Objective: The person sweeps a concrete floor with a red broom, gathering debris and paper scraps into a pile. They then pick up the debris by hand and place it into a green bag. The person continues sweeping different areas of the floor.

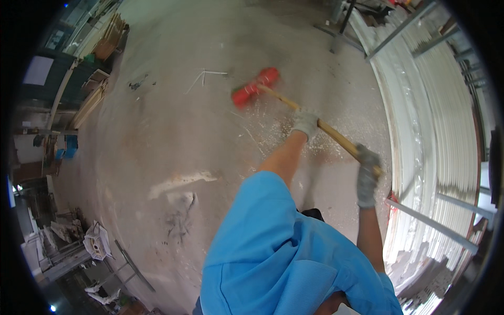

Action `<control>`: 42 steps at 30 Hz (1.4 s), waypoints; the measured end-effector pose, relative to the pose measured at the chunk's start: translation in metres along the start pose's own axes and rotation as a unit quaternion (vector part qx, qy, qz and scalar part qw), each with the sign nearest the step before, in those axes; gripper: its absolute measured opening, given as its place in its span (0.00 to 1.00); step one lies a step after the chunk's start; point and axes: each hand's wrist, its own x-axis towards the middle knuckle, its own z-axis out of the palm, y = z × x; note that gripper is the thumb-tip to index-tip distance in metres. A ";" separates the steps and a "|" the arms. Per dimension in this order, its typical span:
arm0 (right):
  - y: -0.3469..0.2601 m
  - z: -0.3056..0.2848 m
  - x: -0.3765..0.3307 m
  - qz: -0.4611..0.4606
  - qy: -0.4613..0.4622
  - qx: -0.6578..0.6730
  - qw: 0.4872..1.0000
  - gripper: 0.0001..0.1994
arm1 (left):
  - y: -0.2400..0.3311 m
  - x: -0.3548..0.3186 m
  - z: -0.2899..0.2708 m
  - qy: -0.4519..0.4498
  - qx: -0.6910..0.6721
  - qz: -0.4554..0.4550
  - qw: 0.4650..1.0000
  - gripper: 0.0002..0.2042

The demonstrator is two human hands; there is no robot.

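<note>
Head view: a broom (338,137) lies slantwise to the left of the panel stack (454,131), its wooden handle's end nearest that stack and its red head (251,95), blurred, farther off to the left. Both hands are gloved in grey and closed around the handle, apart from each other: the left hand (305,124) grips nearer the red head, the right hand (368,173) near the handle's end, on the side toward the stack.

A wide swing could knock the handle's end, or the right hand, against the stack or the metal bar (433,224) crossing it. Gloves may slide on the handle if the grip slackens. Too brisk a stroke might scatter the pale bits (342,125) on the floor (147,131) left of the stack, some perhaps under its edge.

No brand or label can be read; a pale sheet (39,70) far left of the stack shows no legible writing.
</note>
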 end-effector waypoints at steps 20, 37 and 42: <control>-0.078 0.010 0.305 -0.057 -0.189 -0.050 0.979 0.10 | -0.070 0.224 -0.056 0.044 -0.179 0.110 0.977 0.10; -0.076 0.188 0.635 -0.123 -0.233 -0.099 0.960 0.13 | -0.232 0.528 -0.195 0.136 -0.067 0.006 0.989 0.05; -0.047 0.266 0.703 -0.049 -0.229 -0.040 0.971 0.10 | -0.300 0.577 -0.225 0.090 -0.077 0.007 0.993 0.04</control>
